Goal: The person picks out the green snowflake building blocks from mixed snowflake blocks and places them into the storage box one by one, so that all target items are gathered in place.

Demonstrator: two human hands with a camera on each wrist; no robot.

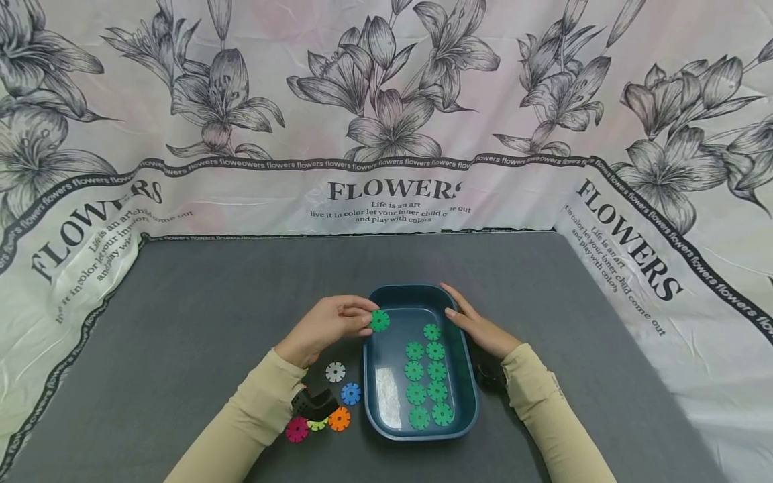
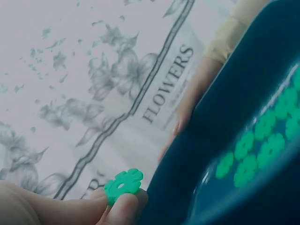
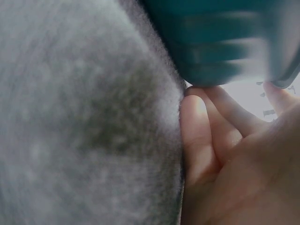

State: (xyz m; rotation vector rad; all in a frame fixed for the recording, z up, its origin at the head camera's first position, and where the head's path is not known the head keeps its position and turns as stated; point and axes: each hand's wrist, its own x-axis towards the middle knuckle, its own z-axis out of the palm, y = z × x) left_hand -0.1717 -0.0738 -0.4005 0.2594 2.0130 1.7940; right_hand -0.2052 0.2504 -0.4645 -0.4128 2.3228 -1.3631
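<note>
My left hand (image 1: 329, 325) pinches a green notched disc (image 1: 380, 320) between thumb and fingertips, over the upper left rim of a dark blue tray (image 1: 386, 295). The left wrist view shows this flower-shaped piece (image 2: 123, 185) edge up, with a hole in its middle. Several green notched discs (image 1: 416, 394) lie in two columns along the right half of the tray floor. At the tray's far right corner, my right hand (image 1: 483, 329) holds the side, thumb on the rim. In the right wrist view, the fingers (image 3: 197, 122) bear against the outer wall.
Left of the tray, loose notched discs lie on the grey cloth: a white one (image 1: 335, 372), a blue one (image 1: 351, 394), an orange one (image 1: 339, 418), a yellow-green one (image 1: 317, 424) and a magenta one (image 1: 296, 429). A flower-printed curtain (image 1: 386, 194) encloses the table's back and sides.
</note>
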